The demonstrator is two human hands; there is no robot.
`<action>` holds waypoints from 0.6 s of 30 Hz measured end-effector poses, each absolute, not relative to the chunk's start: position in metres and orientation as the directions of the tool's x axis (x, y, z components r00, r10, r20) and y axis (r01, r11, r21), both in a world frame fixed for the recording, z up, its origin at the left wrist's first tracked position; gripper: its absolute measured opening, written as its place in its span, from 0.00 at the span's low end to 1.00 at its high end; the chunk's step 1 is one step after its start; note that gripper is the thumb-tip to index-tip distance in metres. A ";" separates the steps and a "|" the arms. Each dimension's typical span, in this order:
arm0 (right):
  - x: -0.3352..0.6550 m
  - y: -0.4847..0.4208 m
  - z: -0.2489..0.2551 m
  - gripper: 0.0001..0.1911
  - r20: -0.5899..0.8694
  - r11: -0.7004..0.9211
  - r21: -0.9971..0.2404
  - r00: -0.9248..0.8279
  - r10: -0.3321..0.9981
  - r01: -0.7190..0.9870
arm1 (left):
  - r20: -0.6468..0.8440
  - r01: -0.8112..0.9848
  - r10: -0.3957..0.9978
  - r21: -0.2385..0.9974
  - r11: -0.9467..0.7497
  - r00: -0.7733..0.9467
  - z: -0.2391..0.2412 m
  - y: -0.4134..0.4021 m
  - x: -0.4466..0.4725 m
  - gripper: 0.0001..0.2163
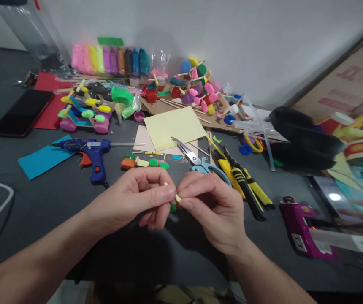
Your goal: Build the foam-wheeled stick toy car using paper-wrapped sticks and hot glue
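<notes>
Small pale-yellow piece (178, 198) pinched between the fingertips of both your hands.
Your left hand (139, 196) grips it with the thumb pressed to curled fingers, and the piece sticks out by the thumb tip; your right hand (218, 202) meets it there, thumb and forefinger nearly closed on its end. You hold it above the dark grey surface (260, 257), nearer you than the light-blue-handled metal scissors (195, 159).
</notes>
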State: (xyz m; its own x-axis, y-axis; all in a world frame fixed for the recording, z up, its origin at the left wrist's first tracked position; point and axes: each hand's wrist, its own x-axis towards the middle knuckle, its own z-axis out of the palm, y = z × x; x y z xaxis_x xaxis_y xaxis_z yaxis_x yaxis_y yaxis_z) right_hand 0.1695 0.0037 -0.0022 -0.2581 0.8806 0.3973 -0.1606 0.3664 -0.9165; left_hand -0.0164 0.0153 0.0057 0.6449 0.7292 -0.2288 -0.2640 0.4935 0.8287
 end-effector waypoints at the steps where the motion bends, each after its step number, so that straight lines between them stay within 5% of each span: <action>1: 0.170 0.004 -0.003 0.02 0.384 0.350 -0.922 -0.266 0.884 -0.168 | -0.225 -0.258 0.742 0.841 0.475 0.632 0.006 0.016 -0.017 0.15; 7: 0.176 0.004 -0.006 0.07 0.318 0.282 -0.941 -0.208 0.925 -0.187 | -0.215 -0.223 0.792 0.888 0.402 0.572 0.006 0.018 -0.017 0.13; 18: 0.174 0.004 -0.006 0.09 0.549 0.593 -0.795 -0.263 0.793 0.129 | -0.200 -0.220 0.814 0.903 0.369 0.546 0.005 0.015 -0.013 0.15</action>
State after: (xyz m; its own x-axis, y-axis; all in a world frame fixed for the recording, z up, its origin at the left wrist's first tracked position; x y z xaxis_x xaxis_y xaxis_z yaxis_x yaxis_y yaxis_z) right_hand 0.1736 0.0037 -0.0055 -0.2633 0.7935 0.5487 0.1294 0.5927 -0.7950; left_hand -0.0129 0.0154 0.0054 0.5456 0.8139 -0.1998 -0.2204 0.3694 0.9027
